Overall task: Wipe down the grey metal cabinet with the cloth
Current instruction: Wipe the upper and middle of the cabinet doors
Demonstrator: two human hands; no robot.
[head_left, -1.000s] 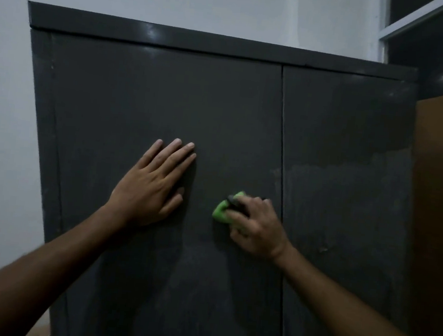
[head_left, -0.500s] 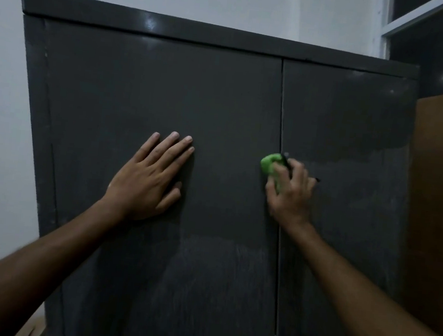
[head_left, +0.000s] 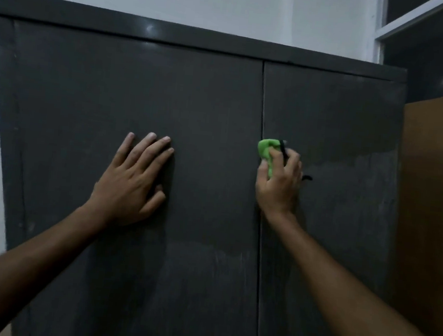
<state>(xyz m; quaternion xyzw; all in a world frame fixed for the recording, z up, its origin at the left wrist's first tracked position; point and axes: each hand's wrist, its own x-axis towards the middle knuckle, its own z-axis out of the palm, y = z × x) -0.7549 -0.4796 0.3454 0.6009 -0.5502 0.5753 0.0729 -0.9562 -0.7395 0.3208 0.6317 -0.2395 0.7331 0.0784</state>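
On the grey cabinet (head_left: 194, 97) front, two hands at work.
Left hand (head_left: 132, 183) lies flat, fingers spread, on the left door; right hand (head_left: 278, 184), fingers clamped on the green cloth (head_left: 266, 152), presses it beside the door seam.

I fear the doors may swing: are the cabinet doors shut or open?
Shut. Both doors of the cabinet lie flush, with only a thin seam between them.

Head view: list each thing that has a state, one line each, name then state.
Grey metal cabinet: both doors shut, hazy streaks low down.
Green cloth: bunched, pressed on the door by the centre seam.
Right hand: shut on the cloth.
Left hand: open, flat on the left door.
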